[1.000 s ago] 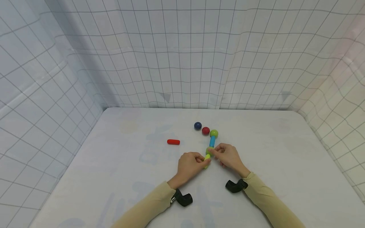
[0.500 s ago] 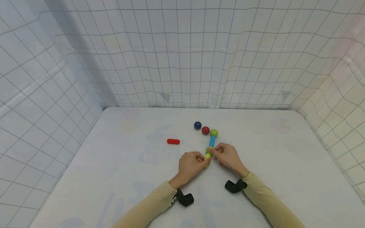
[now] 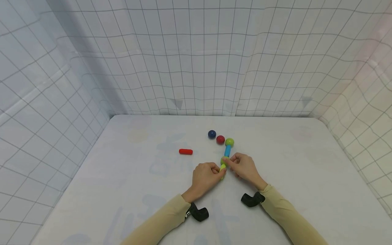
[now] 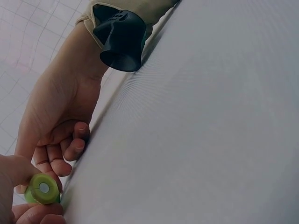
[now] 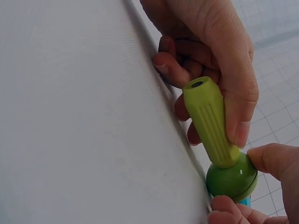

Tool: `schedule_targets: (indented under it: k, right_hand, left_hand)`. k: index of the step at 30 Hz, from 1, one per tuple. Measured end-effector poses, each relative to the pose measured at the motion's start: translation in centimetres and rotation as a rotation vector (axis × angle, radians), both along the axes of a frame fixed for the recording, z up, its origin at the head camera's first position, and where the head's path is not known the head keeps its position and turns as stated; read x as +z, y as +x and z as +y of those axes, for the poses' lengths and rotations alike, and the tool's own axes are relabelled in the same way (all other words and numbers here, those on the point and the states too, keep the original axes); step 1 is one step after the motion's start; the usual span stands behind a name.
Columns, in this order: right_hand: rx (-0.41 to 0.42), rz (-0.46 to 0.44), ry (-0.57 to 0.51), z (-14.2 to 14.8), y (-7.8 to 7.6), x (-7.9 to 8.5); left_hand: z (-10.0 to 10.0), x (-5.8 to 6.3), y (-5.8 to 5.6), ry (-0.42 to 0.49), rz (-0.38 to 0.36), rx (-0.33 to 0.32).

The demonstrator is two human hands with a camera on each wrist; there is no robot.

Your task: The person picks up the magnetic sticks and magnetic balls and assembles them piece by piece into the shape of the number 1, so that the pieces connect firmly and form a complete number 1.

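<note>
My left hand [image 3: 206,177] pinches a yellow-green ridged rod [image 5: 208,119] between thumb and fingers. The rod's far end meets a green ball [image 5: 233,177], which my right hand [image 3: 245,169] pinches between thumb and fingertips. From that ball a blue rod [image 3: 227,150] runs away from me to a second green ball [image 3: 229,142], so the pieces form a slightly bent line on the table. In the left wrist view the near end of the yellow-green rod [image 4: 44,188] shows a round silvery spot.
A red ball [image 3: 220,139] lies just left of the far green ball, with a dark blue ball [image 3: 212,134] beyond it. Farther left is a red rod [image 3: 185,151]. The white table [image 3: 137,170] ends at a gridded curtain [image 3: 199,61]. Black cameras [image 3: 199,214] jut from both wrists.
Both hands keep their grips on the yellow-green rod and the green ball. The left hand has shifted very slightly; otherwise the view has only drifted a little.
</note>
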State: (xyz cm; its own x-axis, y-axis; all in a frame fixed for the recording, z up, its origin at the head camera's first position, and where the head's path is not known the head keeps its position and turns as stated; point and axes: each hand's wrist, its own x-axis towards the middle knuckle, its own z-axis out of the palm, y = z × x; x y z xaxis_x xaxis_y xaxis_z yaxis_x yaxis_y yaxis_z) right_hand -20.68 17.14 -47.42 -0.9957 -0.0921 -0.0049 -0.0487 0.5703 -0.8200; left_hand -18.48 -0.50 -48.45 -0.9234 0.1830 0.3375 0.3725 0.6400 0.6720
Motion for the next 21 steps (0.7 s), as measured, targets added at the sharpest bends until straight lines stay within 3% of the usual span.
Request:
schedule_targets:
  k: [21]
  right_hand:
    - [-0.009,0.020,-0.025,-0.02,0.07,-0.03]
  left_hand:
    - [0.31,-0.33,-0.24,-0.021,-0.027,0.006]
